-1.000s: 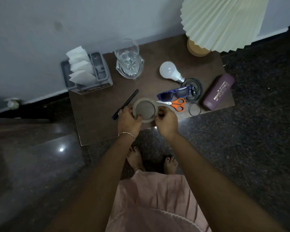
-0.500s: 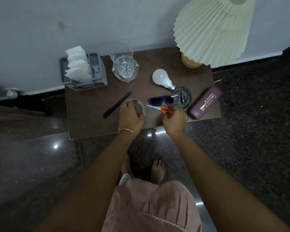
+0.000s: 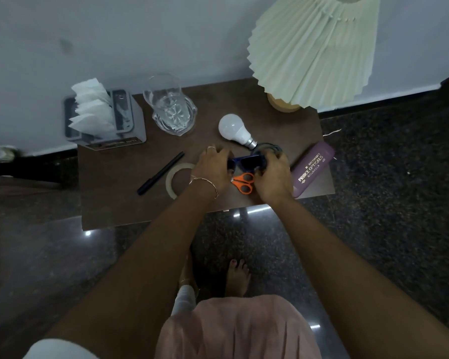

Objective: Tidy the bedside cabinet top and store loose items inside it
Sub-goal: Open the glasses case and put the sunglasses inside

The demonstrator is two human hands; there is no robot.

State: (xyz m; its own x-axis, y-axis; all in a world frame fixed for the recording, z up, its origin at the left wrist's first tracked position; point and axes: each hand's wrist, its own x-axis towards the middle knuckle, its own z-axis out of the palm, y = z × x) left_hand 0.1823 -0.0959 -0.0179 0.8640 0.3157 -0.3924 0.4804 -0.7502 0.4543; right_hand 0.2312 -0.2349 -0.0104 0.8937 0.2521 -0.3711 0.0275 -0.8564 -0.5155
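Note:
The brown cabinet top (image 3: 114,203) carries loose items. My left hand (image 3: 213,167) and my right hand (image 3: 274,174) grip the two ends of blue sunglasses (image 3: 246,162) near the middle of the top. Just in front of the sunglasses lie orange-handled scissors (image 3: 244,182), partly under my hands. A roll of tape (image 3: 175,177) lies flat to the left, with a black pen (image 3: 161,173) beyond it. A white light bulb (image 3: 233,129) and a coiled black cable (image 3: 267,149) lie behind my hands. A purple spectacle case (image 3: 313,168) sits at the right edge.
A grey tissue holder (image 3: 101,120) with white tissues stands at the back left, a clear glass on a glass dish (image 3: 171,107) beside it. A pleated lamp (image 3: 314,47) stands at the back right. Dark polished floor (image 3: 399,203) surrounds the cabinet; my feet are below.
Both hands let go of the tape roll, which now lies on the top. They moved right and took hold of the sunglasses' ends. The camera came closer.

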